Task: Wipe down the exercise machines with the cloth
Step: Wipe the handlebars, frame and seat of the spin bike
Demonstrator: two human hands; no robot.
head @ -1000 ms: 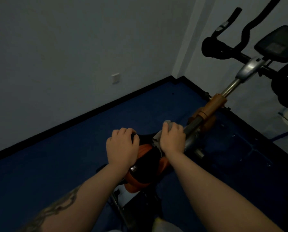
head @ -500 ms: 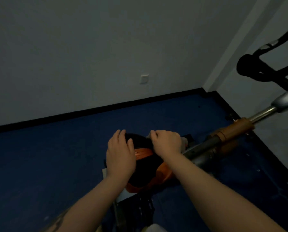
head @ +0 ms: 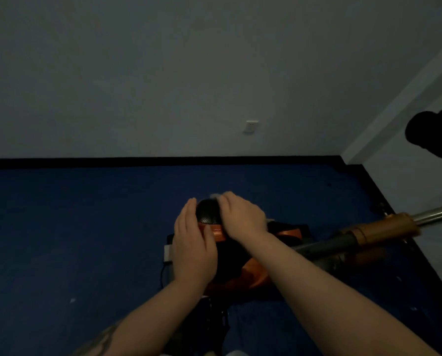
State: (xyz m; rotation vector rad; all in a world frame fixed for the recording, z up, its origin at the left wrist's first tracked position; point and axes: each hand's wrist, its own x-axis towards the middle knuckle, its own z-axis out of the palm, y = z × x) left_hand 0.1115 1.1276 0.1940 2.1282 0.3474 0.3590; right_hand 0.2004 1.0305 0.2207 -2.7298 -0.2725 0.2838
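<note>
Cloth, pale and blurred, peeks beneath gripping right hand on black-orange saddle; left hand rests flat.

Saddle black, dimpled matt padding with glossy orange plastic trim; post bare brushed metal, smooth, with a matt orange-brown collar; floor deep blue, matt, carpet-like; wall flat matt paint; handlebar grip far right black, matt; cloth pale, soft, mostly hidden
</note>
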